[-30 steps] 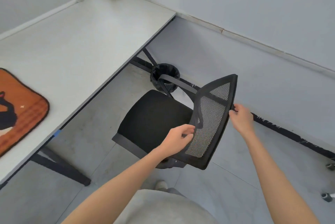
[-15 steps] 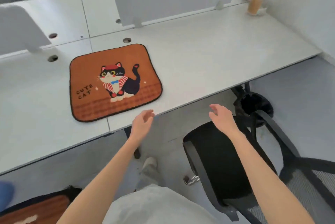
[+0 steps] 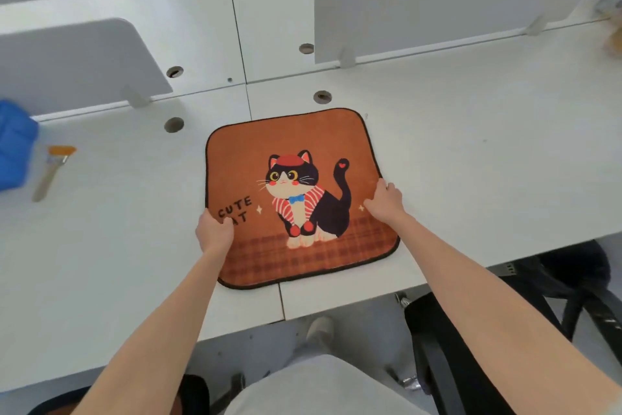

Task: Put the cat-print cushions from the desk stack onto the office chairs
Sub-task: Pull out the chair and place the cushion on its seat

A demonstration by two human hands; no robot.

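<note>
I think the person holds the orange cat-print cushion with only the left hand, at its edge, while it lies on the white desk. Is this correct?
Not quite. The head view shows both hands on the cat-print cushion: the left hand grips its left edge and the right hand grips its right edge. The rest holds: it lies on the white desk.

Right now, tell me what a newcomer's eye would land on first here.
The orange cat-print cushion dominates, lying flat on the white desk near its front edge. The left hand and the right hand grip its left and right edges. Next, the blurred blue object at far left, with a small brush beside it.
</note>
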